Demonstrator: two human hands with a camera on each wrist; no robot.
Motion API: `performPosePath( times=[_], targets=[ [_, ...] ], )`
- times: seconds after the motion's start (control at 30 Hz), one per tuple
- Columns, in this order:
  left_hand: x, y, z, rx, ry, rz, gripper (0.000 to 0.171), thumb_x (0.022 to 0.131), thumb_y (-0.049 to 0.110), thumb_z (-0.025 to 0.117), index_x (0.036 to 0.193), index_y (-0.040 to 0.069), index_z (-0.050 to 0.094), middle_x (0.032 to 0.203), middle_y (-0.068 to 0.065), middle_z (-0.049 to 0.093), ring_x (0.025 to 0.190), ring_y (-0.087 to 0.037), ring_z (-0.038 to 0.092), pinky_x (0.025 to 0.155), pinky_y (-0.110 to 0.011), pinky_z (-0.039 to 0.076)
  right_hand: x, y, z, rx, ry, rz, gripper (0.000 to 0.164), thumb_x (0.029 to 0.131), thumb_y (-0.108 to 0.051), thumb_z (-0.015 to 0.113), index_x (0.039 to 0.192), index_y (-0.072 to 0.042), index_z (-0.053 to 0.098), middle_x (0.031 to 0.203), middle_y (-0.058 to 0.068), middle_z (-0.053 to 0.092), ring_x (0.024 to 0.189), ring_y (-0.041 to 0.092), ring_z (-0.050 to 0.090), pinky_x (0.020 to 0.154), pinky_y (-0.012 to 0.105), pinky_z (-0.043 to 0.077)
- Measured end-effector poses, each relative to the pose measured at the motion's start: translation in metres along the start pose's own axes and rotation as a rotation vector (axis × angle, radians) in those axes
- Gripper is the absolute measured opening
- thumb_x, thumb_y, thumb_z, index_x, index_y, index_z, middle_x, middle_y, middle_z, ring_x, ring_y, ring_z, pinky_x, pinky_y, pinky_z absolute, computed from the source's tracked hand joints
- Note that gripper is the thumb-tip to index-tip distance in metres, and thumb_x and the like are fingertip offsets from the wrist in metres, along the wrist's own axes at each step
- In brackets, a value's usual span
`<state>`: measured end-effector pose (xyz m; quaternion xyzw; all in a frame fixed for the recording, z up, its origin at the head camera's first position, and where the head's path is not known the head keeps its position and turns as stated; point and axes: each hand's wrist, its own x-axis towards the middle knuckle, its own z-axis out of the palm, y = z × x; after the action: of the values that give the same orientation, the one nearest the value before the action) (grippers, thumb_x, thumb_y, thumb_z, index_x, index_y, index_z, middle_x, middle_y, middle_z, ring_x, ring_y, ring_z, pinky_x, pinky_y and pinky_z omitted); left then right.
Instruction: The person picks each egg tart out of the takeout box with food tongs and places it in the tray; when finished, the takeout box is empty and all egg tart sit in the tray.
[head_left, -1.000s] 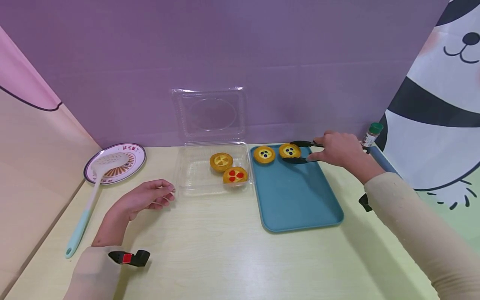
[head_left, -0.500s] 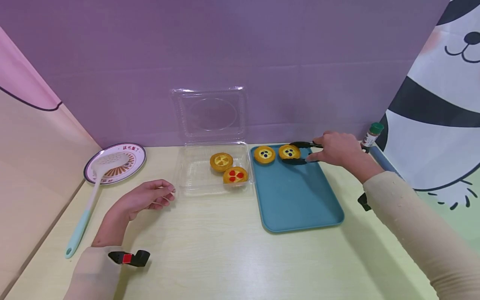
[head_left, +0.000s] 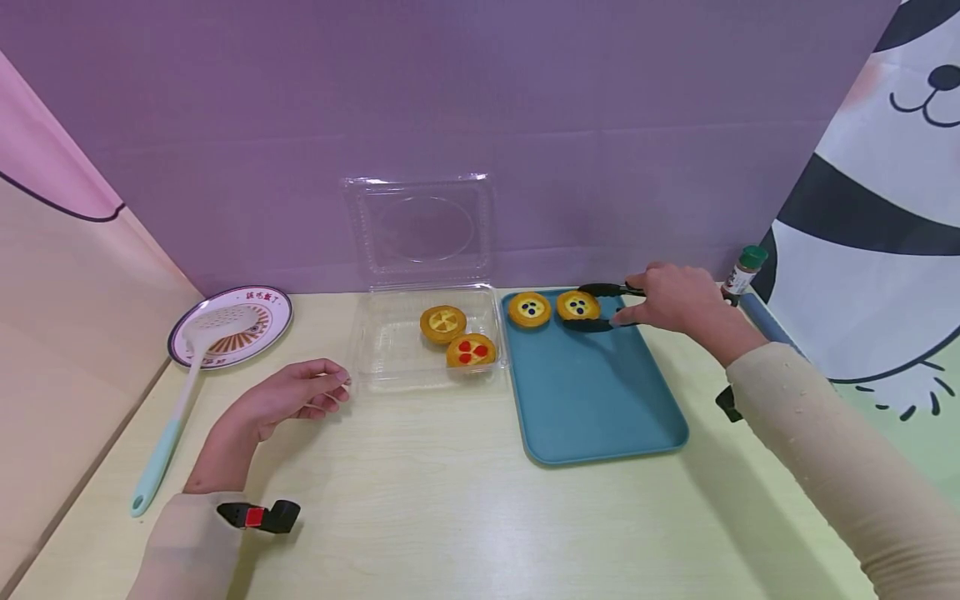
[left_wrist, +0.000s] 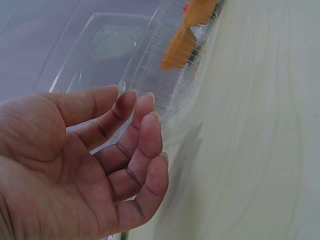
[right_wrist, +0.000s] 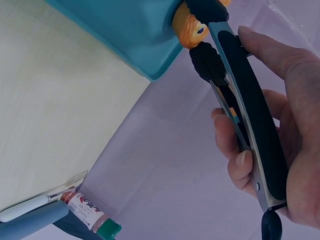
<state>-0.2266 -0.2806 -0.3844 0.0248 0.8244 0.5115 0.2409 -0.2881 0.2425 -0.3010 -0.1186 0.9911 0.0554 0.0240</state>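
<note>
My left hand (head_left: 300, 392) is at the front left corner of an open clear plastic container (head_left: 393, 354), its thumb and index finger pinching the rim there. In the left wrist view the left hand's (left_wrist: 110, 150) other fingers are loosely bent. A yellow-topped tart (head_left: 443, 323) and a tart with red pieces (head_left: 471, 352) sit inside the container. My right hand (head_left: 675, 300) grips black-tipped tongs (right_wrist: 255, 120). The tong tips stand either side of a blueberry tart (head_left: 578, 305) at the tray's far right corner. Another blueberry tart (head_left: 529, 309) lies beside it on the blue tray (head_left: 600, 400).
The container's clear lid (head_left: 423, 229) stands upright against the purple backdrop. At left, a slotted turner (head_left: 176, 408) lies across a patterned plate (head_left: 270, 312). A green-capped shaker bottle (head_left: 744, 269) stands at the far right, near a fork (right_wrist: 77, 182) and a blue handle (right_wrist: 35, 220).
The tongs and the blueberry tart between their tips have shifted very slightly left. My left hand has stayed in place at the container.
</note>
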Motion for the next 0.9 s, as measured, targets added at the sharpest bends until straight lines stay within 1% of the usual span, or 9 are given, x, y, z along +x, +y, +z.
performPosePath(
  times=[0.37, 0.57, 0.77, 0.9],
  targets=[
    [0.000, 0.000, 0.000, 0.005, 0.001, 0.004, 0.036, 0.105, 0.028, 0.052, 0.125, -0.002, 0.054, 0.099, 0.000, 0.068, 0.088, -0.014, 0.063, 0.080, -0.030, 0.055, -0.004, 0.000, -0.006, 0.020, 0.004, 0.031, 0.080, 0.082, -0.063, 0.070, 0.142, -0.012, 0.056, 0.120, 0.020, 0.063, 0.094, 0.034, 0.063, 0.065, 0.046, 0.054],
    [-0.001, 0.000, 0.000, 0.006, 0.003, 0.000, 0.035, 0.105, 0.028, 0.052, 0.125, -0.001, 0.054, 0.100, 0.000, 0.068, 0.088, -0.013, 0.064, 0.080, -0.030, 0.055, -0.009, -0.002, -0.010, 0.058, 0.038, 0.029, 0.084, 0.082, -0.065, 0.069, 0.145, -0.012, 0.052, 0.122, 0.019, 0.060, 0.087, 0.035, 0.062, 0.061, 0.044, 0.051],
    [-0.001, -0.001, 0.000, 0.007, 0.002, 0.003, 0.035, 0.105, 0.029, 0.052, 0.125, 0.000, 0.054, 0.100, 0.000, 0.069, 0.088, -0.013, 0.064, 0.080, -0.031, 0.055, -0.014, -0.010, -0.016, 0.081, 0.087, 0.033, 0.085, 0.083, -0.065, 0.068, 0.147, -0.012, 0.050, 0.130, 0.019, 0.057, 0.085, 0.035, 0.063, 0.065, 0.045, 0.053],
    [0.000, -0.001, 0.000, 0.004, -0.002, 0.007, 0.034, 0.105, 0.029, 0.052, 0.123, 0.000, 0.054, 0.100, -0.001, 0.068, 0.088, -0.013, 0.064, 0.080, -0.031, 0.055, -0.017, -0.019, -0.020, 0.090, 0.119, 0.032, 0.086, 0.083, -0.066, 0.067, 0.147, -0.012, 0.050, 0.133, 0.019, 0.057, 0.091, 0.035, 0.065, 0.071, 0.048, 0.054]
  ],
)
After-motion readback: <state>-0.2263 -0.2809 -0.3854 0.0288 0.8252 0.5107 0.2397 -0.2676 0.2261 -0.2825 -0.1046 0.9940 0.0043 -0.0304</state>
